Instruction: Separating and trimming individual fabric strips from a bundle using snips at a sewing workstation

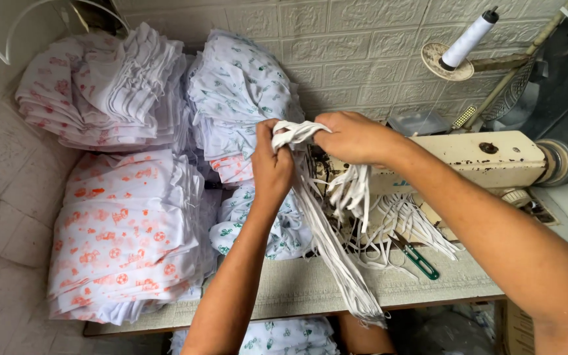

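Observation:
My left hand [271,164] and my right hand [356,137] both grip the top of a bundle of white fabric strips [327,236], held above the sewing table [310,289]. The strips hang down in a long tail past the table's front edge. More loose white strips [405,220] lie tangled on the table under my right forearm. A cream sewing machine [488,158] stands just behind my right hand.
Stacks of white cloth printed in orange [123,236] and in green [238,85] fill the table's left side. Green-handled snips [419,258] lie among the strips. A white thread spool [468,38] stands at the back right against the embossed wall.

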